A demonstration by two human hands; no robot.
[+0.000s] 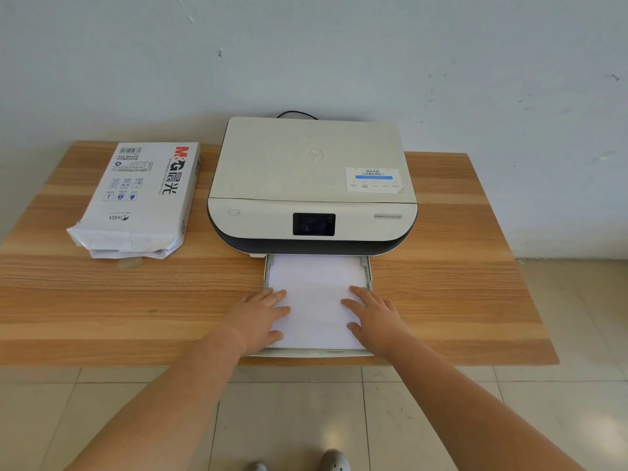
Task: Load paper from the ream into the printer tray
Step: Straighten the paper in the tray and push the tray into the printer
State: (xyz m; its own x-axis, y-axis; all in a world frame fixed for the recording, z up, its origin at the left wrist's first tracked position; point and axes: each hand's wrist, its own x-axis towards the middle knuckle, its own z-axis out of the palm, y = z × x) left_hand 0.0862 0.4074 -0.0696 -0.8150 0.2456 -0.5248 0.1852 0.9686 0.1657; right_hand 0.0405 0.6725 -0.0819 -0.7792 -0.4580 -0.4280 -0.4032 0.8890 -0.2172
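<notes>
From the head camera, I am looking down at a wooden table [102,300] set against a pale wall. A white printer [312,171] is sitting at the middle of the table, and its tray [368,273] is pulled out toward me, reaching the table's near edge. A stack of white paper [316,300] is lying flat inside the tray, its far end running in under the printer body. The ream [142,195], a white wrapper torn open at its near end, is resting well apart to the left of the printer.

I am judging the paper to be light and thin, floppy as single sheets but fairly stiff as a stack, and smooth enough for the sheets to slide over one another. It is best handled by both long edges at once, or pressed flat from above, so the sheets are staying square and the corners are not bending.

My left hand [258,317] is lying palm down on the stack's left edge, fingers spread and extended, gripping nothing. My right hand [372,316] is mirroring it on the right edge, fingers also splayed flat on the top sheet. Neither hand is closing around anything; both are only pressing and steadying the paper.

At the bottom edge, my shoes [334,460] are showing on a tiled floor.
</notes>
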